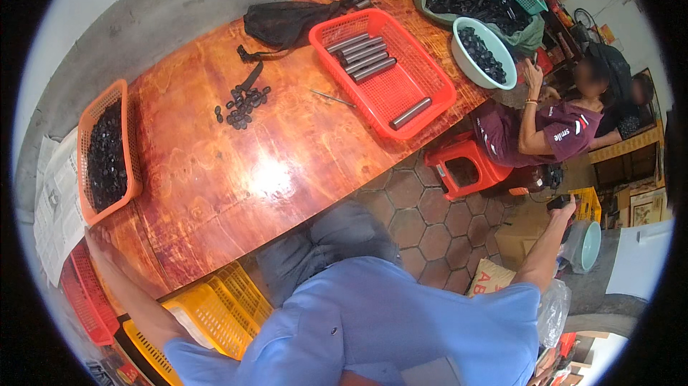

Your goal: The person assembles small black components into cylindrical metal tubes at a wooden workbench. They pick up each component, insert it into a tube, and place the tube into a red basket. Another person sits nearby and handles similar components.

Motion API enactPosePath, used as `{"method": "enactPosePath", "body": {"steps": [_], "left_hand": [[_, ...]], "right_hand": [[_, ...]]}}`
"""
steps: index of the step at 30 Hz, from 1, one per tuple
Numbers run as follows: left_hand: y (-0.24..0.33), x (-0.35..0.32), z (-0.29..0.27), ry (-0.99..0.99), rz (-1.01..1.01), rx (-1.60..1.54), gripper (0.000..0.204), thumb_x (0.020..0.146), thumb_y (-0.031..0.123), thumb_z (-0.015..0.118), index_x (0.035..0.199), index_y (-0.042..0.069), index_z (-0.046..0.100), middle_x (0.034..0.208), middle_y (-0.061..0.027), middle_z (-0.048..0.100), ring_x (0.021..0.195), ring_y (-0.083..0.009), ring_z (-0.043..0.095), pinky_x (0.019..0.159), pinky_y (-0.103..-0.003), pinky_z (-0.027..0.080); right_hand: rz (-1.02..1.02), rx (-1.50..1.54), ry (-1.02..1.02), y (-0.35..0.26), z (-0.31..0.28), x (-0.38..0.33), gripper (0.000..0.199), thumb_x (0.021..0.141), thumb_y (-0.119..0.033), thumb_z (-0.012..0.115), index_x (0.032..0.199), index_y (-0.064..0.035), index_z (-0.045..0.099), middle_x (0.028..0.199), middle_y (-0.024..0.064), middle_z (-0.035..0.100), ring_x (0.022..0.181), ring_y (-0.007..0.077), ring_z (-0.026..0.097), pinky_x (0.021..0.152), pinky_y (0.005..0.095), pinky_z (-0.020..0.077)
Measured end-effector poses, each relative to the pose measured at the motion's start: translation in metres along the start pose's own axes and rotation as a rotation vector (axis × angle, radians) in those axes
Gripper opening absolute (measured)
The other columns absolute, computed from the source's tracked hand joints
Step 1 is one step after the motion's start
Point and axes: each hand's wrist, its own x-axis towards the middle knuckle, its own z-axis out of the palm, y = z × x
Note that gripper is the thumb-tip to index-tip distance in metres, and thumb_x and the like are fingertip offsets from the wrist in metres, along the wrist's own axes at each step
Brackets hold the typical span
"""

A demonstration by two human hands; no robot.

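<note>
Arms (545, 253) spread wide in the head view, one to each side, and the wooden table (193, 171) with its glossy orange-brown top stretches out ahead. Out left, the left hand (98, 237) is right by the near end of an orange perforated plastic basket (133, 164); whether its fingers grip the rim or merely rest near it, I cannot tell. That basket stands at the table's left end, loaded with small black pieces (107, 153), its walls presumably there to keep them together. Over right, well clear of the table, the right hand (567, 208) has its fingers wrapped around a small dark object (557, 202), too small to identify.

Back on the table, a red rectangular plastic basket (387, 103) carries grey metallic cylinders (365, 56), most laid side by side, likely so they don't roll; one lies apart at the near end. Loose black ovals (244, 106) sit scattered mid-table. At the far right corner, a pale aqua round bowl (464, 69) of black pieces sits close to a seated co-worker (552, 128) in maroon, probably for easy reach.
</note>
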Motion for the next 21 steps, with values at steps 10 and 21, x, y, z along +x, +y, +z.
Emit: {"method": "enactPosePath", "body": {"steps": [10, 21], "left_hand": [[-0.021, -0.003, 0.012, 0.003, 0.020, 0.016, 0.071, 0.099, 0.056, 0.059, 0.153, 0.012, 0.044, 0.152, -0.0124, 0.050, 0.142, -0.0272, 0.045, 0.118, -0.039, 0.033], [-0.034, 0.020, 0.025, -0.080, 0.210, 0.072, 0.067, 0.101, 0.052, 0.058, 0.153, 0.012, 0.045, 0.150, -0.0137, 0.051, 0.139, -0.0272, 0.047, 0.117, -0.039, 0.034]], "right_hand": [[0.024, 0.031, -0.097, 0.006, -0.006, -0.018, 0.026, 0.093, -0.044, 0.067, 0.096, -0.0183, 0.067, 0.086, 0.0019, 0.068, 0.073, 0.0246, 0.063, 0.065, 0.0437, 0.0524], [-0.028, -0.067, -0.131, -0.025, -0.032, 0.046, 0.036, 0.096, -0.041, 0.062, 0.114, -0.0109, 0.070, 0.111, 0.0091, 0.074, 0.094, 0.0317, 0.068, 0.086, 0.0500, 0.0561]]}}
